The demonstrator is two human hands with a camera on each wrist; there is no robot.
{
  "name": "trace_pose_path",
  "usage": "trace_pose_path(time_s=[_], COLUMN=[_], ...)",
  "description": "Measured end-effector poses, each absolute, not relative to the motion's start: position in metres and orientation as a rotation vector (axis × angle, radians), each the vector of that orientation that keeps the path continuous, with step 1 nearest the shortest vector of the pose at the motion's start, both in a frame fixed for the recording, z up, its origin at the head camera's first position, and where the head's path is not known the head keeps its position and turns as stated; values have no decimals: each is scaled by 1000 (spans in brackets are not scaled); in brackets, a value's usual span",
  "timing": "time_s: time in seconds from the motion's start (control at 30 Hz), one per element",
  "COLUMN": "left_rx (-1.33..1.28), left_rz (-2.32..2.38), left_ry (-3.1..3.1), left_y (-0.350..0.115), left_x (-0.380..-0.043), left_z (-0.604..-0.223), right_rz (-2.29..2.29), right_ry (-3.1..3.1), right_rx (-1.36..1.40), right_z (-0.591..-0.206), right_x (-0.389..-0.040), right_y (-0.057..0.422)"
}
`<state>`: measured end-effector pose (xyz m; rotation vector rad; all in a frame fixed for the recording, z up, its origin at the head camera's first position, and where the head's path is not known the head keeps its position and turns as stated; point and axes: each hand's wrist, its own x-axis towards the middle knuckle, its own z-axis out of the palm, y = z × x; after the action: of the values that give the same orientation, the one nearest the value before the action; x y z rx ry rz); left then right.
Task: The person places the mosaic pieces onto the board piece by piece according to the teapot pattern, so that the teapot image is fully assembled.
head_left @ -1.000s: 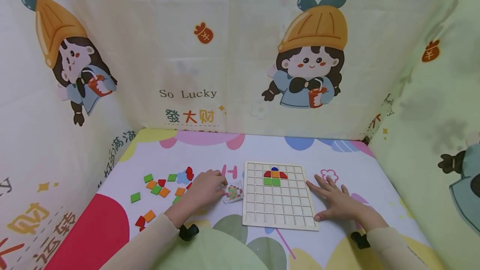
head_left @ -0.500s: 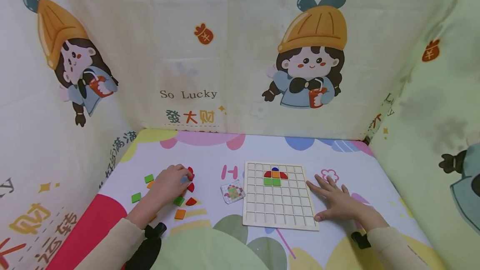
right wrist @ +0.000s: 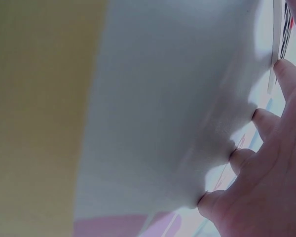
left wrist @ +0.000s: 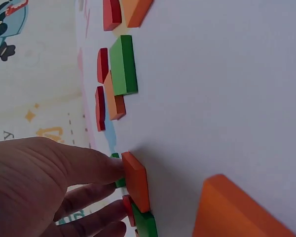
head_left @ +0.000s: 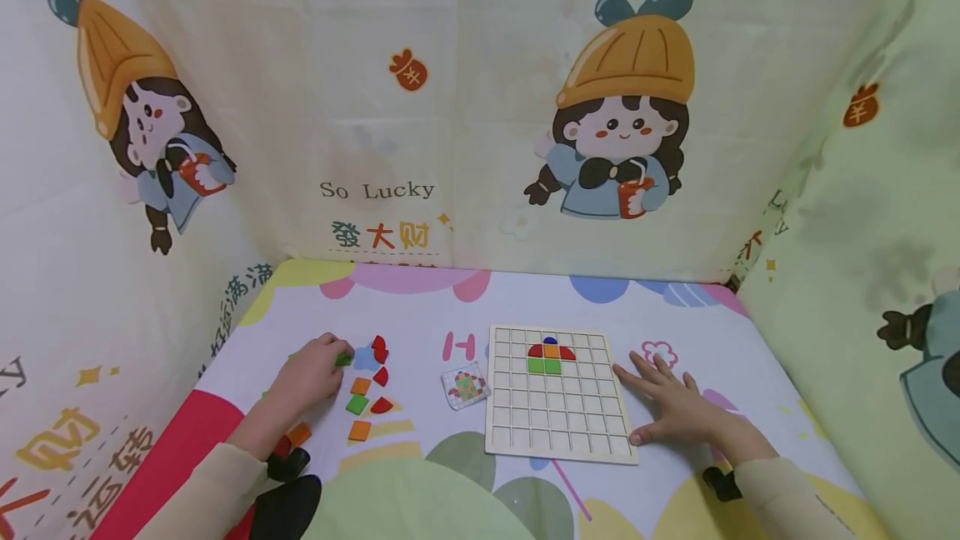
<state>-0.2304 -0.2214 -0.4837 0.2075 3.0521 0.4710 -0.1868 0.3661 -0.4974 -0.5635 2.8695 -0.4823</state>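
My left hand (head_left: 307, 377) is over the loose tiles on the left. Its thumb and fingertips pinch a green square tile (head_left: 343, 358), which in the left wrist view shows as a small green tile (left wrist: 117, 170) by the thumb tip, partly hidden. An orange tile (left wrist: 136, 180) lies close beside the thumb. My right hand (head_left: 678, 402) rests with spread fingers at the right edge of the wooden grid board (head_left: 558, 415), its fingertips touching the edge. Near the board's top sit a blue piece (head_left: 550, 341), red pieces (head_left: 567, 351), an orange square (head_left: 551, 350) and green squares (head_left: 552, 366).
A small pattern card (head_left: 465, 386) lies just left of the board. Several red, orange and green tiles are scattered around the left hand, among them an orange square (head_left: 359, 431) and a red piece (head_left: 381, 405). Printed cloth walls (head_left: 480, 107) surround the table.
My left hand has moved left from beside the pattern card, past the red pieces, to the green tile. My right hand has stayed at the board's edge.
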Motion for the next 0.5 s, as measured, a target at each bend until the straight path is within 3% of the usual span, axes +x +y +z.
trace_pose_path(time_s=[0.5], left_rx=[168], left_rz=[468], left_ry=[3016], left_y=[-218], left_x=[-237], left_z=[-486], right_rz=[-520], right_ry=[2856], right_rx=[-561], right_z=[-498], right_x=[-188], right_y=[367])
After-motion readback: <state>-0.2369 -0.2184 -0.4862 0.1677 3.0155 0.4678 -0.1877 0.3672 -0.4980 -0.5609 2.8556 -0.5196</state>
